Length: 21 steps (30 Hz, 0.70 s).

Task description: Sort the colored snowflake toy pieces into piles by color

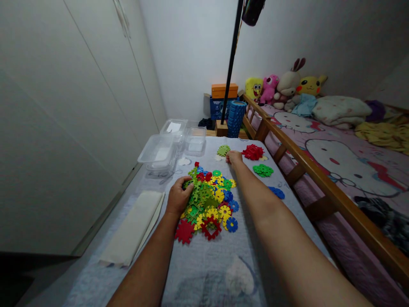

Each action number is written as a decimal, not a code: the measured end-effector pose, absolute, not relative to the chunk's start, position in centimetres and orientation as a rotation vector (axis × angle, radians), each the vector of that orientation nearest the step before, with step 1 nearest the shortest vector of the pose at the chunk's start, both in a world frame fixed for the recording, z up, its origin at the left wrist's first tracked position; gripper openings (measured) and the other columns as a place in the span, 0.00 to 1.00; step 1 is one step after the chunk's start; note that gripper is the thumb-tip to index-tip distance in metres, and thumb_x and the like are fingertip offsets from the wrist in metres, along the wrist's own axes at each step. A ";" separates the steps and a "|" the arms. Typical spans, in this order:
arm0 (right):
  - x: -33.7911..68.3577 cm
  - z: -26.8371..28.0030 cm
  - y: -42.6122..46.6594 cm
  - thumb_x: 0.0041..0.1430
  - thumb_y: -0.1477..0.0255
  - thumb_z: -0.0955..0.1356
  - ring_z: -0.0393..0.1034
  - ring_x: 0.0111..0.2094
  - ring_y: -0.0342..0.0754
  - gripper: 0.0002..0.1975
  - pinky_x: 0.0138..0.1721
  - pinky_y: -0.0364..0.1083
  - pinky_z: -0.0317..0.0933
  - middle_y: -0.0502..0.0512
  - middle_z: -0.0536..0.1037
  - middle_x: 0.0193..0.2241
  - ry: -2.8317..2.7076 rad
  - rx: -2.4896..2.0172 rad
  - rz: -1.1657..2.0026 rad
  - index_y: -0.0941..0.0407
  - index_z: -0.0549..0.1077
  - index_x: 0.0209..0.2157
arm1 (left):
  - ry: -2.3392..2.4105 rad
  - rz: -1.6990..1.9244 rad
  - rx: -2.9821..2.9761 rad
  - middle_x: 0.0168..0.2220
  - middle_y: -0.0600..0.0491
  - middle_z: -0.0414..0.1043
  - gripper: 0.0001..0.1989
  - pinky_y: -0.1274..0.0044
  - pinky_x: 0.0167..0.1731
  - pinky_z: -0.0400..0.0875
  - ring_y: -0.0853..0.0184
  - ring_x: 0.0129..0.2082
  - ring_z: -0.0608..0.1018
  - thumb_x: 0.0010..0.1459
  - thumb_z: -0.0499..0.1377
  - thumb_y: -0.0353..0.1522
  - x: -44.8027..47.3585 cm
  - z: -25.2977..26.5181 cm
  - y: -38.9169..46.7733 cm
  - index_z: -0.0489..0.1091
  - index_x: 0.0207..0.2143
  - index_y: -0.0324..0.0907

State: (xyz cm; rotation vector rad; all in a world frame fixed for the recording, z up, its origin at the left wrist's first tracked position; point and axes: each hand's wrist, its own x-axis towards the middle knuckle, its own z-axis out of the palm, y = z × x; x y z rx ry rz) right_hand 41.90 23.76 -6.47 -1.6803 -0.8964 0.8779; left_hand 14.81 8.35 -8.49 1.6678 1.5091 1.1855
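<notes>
A mixed heap of plastic gear-shaped pieces (211,200) in red, yellow, green and blue lies on a pale cloth-covered surface (207,264). My left hand (179,196) rests on the heap's left side, fingers curled over green pieces. My right hand (234,157) reaches farther out, fingers down beside a light green pile (223,150); what it pinches cannot be made out. Sorted piles lie to the right: red (253,152), green (263,170) and blue (276,192).
Clear plastic containers (159,155) and lids (194,140) stand at the far left. A folded white cloth (134,228) lies left. A wooden bed rail (319,179) runs along the right, plush toys (281,87) beyond. A black pole (230,64) rises behind.
</notes>
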 end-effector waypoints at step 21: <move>42.8 -9.1 8.4 0.48 0.75 0.68 0.72 0.44 0.51 0.13 0.50 0.49 0.64 0.57 0.79 0.41 -1.403 -1.637 0.687 0.56 0.79 0.37 | 1.388 1.185 1.752 0.48 0.48 0.77 0.15 0.65 0.58 0.66 0.58 0.52 0.76 0.55 0.58 0.41 14.6 -8.4 8.4 0.75 0.41 0.44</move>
